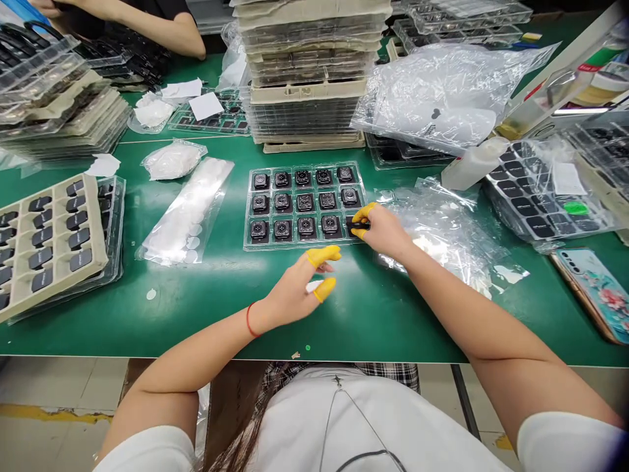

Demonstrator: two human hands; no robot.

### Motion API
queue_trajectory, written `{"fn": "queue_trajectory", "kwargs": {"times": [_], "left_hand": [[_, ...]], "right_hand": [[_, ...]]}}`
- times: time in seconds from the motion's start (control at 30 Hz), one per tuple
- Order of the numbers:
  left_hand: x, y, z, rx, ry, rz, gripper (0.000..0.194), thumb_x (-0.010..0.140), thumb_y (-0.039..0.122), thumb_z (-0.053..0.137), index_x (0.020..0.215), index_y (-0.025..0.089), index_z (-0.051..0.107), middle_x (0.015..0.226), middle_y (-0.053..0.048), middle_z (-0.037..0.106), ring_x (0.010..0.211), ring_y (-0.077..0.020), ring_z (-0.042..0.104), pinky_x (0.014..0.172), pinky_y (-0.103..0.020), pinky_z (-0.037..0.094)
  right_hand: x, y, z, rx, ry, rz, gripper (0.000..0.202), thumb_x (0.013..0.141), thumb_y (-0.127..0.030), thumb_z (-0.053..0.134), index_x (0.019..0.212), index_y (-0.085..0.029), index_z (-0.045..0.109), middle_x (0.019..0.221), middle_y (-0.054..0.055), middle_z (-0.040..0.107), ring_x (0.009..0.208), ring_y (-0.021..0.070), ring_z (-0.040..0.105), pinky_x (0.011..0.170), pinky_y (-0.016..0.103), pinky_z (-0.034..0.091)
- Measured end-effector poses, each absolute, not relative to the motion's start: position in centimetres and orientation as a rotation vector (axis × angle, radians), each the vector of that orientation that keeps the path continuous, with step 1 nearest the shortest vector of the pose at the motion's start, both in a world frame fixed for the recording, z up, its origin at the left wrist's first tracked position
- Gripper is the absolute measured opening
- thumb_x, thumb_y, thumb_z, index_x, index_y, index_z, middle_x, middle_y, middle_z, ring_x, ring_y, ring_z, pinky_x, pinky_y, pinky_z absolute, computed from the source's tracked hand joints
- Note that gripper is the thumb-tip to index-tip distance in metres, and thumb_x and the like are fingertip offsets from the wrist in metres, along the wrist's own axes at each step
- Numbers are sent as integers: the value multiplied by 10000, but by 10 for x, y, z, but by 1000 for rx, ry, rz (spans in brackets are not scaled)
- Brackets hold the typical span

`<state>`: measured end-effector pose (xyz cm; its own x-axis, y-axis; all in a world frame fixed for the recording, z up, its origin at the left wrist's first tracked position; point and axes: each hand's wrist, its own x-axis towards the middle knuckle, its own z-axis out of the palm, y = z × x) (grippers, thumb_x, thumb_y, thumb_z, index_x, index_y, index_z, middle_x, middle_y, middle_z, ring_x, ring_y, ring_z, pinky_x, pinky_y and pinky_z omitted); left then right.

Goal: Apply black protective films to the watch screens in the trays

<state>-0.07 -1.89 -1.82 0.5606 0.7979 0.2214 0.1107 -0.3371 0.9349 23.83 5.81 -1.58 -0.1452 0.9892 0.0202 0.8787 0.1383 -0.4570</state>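
Note:
A clear plastic tray [250, 244] lies in front of me, with rows of dark square smartwatch cases [305, 202] in its compartments. My right hand [386, 229], yellow finger cots on its fingertips, pinches a black watch case [354, 225] at the tray's front right compartment. Part of that case is hidden by the fingers. My left hand [299, 285] hovers just in front of the tray, its yellow-tipped thumb and index finger apart. Something small and white shows between them; I cannot tell whether it touches the hand.
Stacked trays [304, 118] rise behind. A clear sheet with round stickers [194, 229] and a beige tray of black pieces [101, 255] lie left. On the right are plastic bags [442, 236], a white bottle [474, 164] and a phone [597, 288]. Another person's arm [152, 29] shows at back left.

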Motion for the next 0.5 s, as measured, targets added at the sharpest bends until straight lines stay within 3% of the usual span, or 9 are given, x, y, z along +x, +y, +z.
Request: {"fn": "queue_trajectory", "kwargs": {"times": [0.1,0.17,0.27,0.33,0.4,0.5], "left_hand": [[8,-13,-30,1318,860,632,651,896,403,587,1415,236,232,977,-37,575,618,-85,587,568,-259,533],[10,-12,-31,1154,847,509,779,835,404,668,1413,223,178,895,7,545,536,-62,535,494,-226,487],[6,-14,-26,1157,876,549,725,798,342,714,1360,211,276,916,0,545,602,-62,530,540,-214,486],[2,-14,-24,1207,871,578,704,800,300,707,1367,216,299,993,-29,556,719,-89,566,633,-236,520],[0,-14,-25,1267,813,568,763,813,273,681,1437,240,243,1075,-57,557,811,-116,586,714,-268,540],[0,-16,-29,1356,763,554,873,817,256,663,1503,285,123,1153,-76,547,800,-117,577,711,-278,538]], "right_hand": [[208,17,-8,-1498,-2130,510,145,809,-130,601,926,-190,661,990,84,607,910,217,591,795,354,511],[190,-11,-3,-1301,-2259,593,189,834,-120,540,950,-205,663,983,84,604,887,210,581,745,346,520],[182,-29,-1,-1156,-2342,771,350,816,-73,465,1069,-223,655,1033,89,611,885,210,585,722,361,529],[188,-25,-2,-1160,-2207,958,356,831,-92,458,1100,-233,643,1044,80,615,893,199,604,751,367,541],[195,-15,-5,-1246,-1999,1161,252,870,-194,508,1083,-230,639,1015,68,608,833,177,620,734,359,556],[195,-7,-9,-1323,-1940,1243,241,872,-291,580,1093,-221,644,984,65,593,779,163,611,699,353,560]]}}
